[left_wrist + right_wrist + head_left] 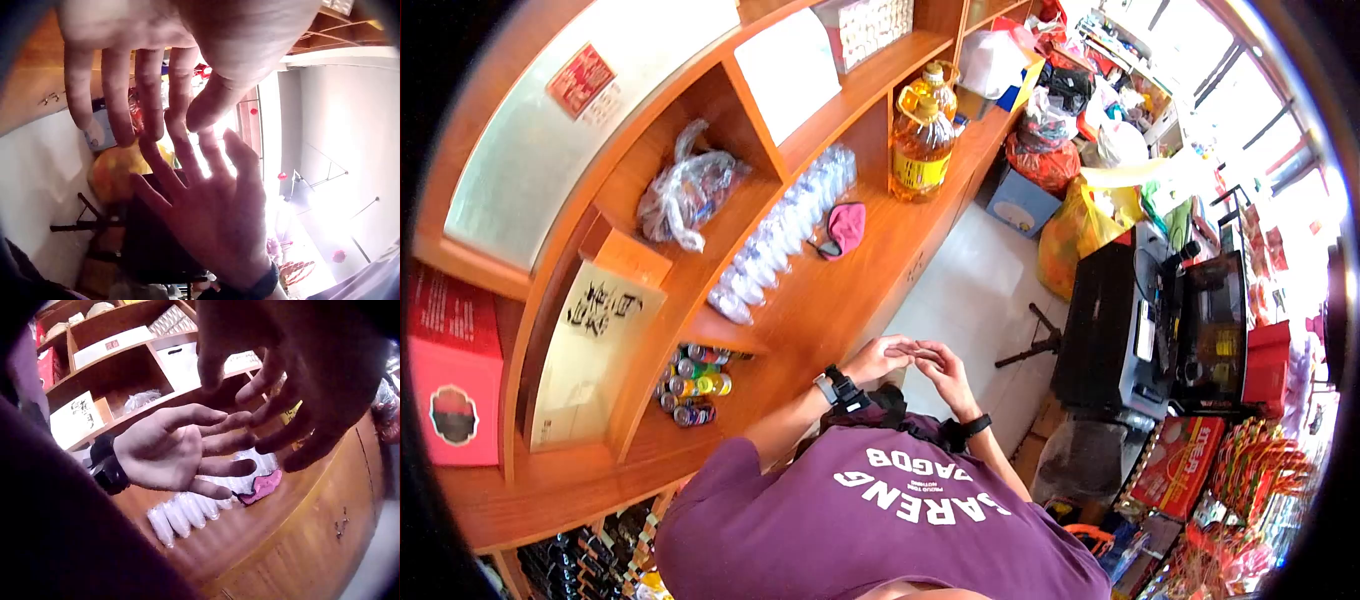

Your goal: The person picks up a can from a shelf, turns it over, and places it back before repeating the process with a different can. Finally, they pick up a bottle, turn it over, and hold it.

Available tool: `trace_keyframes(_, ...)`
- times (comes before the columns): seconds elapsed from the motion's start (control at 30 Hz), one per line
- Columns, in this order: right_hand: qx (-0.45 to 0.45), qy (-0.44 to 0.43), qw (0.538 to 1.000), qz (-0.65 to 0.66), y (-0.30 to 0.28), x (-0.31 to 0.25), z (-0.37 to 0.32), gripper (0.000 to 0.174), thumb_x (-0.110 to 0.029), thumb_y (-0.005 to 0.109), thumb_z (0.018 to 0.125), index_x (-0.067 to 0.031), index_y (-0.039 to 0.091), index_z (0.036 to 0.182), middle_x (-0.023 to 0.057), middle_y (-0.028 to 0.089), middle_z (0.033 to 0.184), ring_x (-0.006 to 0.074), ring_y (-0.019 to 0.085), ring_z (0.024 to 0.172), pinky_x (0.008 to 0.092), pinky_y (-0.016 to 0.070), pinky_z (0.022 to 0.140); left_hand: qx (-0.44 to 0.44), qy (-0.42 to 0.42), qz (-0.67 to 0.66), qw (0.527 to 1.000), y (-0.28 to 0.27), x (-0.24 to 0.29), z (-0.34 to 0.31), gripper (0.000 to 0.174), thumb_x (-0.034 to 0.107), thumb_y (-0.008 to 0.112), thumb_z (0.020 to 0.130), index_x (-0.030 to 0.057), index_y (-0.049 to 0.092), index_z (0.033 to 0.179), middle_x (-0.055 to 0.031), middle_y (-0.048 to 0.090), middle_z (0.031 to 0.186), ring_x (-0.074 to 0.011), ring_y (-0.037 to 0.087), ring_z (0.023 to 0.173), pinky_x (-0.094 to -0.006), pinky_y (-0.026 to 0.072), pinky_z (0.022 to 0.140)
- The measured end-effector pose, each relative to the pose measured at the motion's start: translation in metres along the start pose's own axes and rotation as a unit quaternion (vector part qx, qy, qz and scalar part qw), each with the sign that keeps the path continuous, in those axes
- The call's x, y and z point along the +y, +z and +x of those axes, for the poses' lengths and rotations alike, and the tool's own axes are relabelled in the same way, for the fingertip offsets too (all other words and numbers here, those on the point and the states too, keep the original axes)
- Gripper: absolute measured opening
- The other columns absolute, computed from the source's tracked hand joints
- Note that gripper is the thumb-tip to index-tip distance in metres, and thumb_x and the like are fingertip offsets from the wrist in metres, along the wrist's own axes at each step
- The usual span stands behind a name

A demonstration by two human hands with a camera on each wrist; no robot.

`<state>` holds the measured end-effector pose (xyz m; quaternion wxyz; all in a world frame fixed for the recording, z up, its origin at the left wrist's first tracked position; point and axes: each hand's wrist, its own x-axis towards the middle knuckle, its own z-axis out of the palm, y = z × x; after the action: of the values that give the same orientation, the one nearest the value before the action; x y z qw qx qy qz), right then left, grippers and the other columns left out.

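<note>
The pink cloth (pixel 847 230) or wrapped row (pixel 785 238) could be knocked along the surface (pixel 882 250) by a careless leftward swing. Both lie ahead-left, apart from the left hand (pixel 874 361) and right hand (pixel 945 370); nothing is held, fingers loosely spread.

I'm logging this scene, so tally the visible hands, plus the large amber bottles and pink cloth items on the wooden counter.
Hands (left hand, right hand): 2
Large amber bottles: 2
Pink cloth item: 1
Total: 5
</note>
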<state>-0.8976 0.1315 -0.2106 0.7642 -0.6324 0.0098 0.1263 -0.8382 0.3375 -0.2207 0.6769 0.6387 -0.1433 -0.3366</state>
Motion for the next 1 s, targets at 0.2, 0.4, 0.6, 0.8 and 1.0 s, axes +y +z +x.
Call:
trace_keyframes(0.2, 0.017, 0.024, 1.000, 0.004, -0.031, 0.006, 0.051, 0.027, -0.010, 0.062, 0.100, -0.0023, 0.061, 0.126, 0.0049, 0.066, 0.122, 0.0165, 0.063, 0.113, 0.0298, 0.0497, 0.097, 0.077, -0.034, -0.034, 0.996, -0.022, -0.014, 0.056, 0.023, 0.014, 0.065, 0.098, 0.0012, 0.065, 0.117, -0.0066, 0.069, 0.112, -0.0156, 0.064, 0.109, -0.0309, 0.0497, 0.096)
trace_keyframes(0.4, 0.067, 0.071, 0.995, 0.027, -0.079, 0.006, 0.058, 0.018, -0.015, 0.059, 0.102, -0.0048, 0.061, 0.117, 0.0048, 0.066, 0.120, 0.0152, 0.065, 0.107, 0.0297, 0.0504, 0.091, 0.002, -0.050, 0.028, 0.998, -0.006, -0.013, 0.105, 0.029, 0.019, 0.066, 0.098, 0.0018, 0.065, 0.121, -0.0085, 0.070, 0.112, -0.0163, 0.065, 0.106, -0.0323, 0.0512, 0.094)
trace_keyframes(0.6, 0.093, 0.053, 0.992, 0.064, -0.144, -0.009, 0.115, 0.014, -0.009, 0.056, 0.101, -0.0028, 0.060, 0.113, 0.0068, 0.067, 0.113, 0.0153, 0.066, 0.102, 0.0290, 0.0510, 0.089, -0.026, -0.083, 0.029, 0.996, 0.010, 0.005, 0.167, 0.029, 0.017, 0.065, 0.098, -0.0003, 0.065, 0.121, -0.0123, 0.070, 0.114, -0.0187, 0.065, 0.109, -0.0337, 0.0513, 0.096)
trace_keyframes(0.8, 0.038, 0.034, 0.999, 0.017, -0.216, -0.057, 0.157, 0.017, -0.003, 0.051, 0.097, -0.0047, 0.062, 0.110, 0.0014, 0.067, 0.106, 0.0130, 0.065, 0.099, 0.0274, 0.0487, 0.086, 0.006, -0.017, 0.037, 0.999, 0.033, 0.047, 0.249, 0.027, 0.016, 0.064, 0.098, -0.0015, 0.065, 0.119, -0.0111, 0.071, 0.110, -0.0179, 0.067, 0.103, -0.0315, 0.0527, 0.092)
trace_keyframes(1.0, 0.028, 0.011, 0.999, 0.041, -0.272, -0.072, 0.188, 0.016, 0.000, 0.051, 0.096, -0.0018, 0.061, 0.108, 0.0031, 0.065, 0.099, 0.0124, 0.063, 0.092, 0.0275, 0.0518, 0.082, 0.005, -0.007, 0.022, 1.000, 0.063, 0.080, 0.315, 0.025, 0.015, 0.064, 0.099, 0.0010, 0.063, 0.119, -0.0068, 0.068, 0.112, -0.0142, 0.065, 0.105, -0.0304, 0.0511, 0.093)
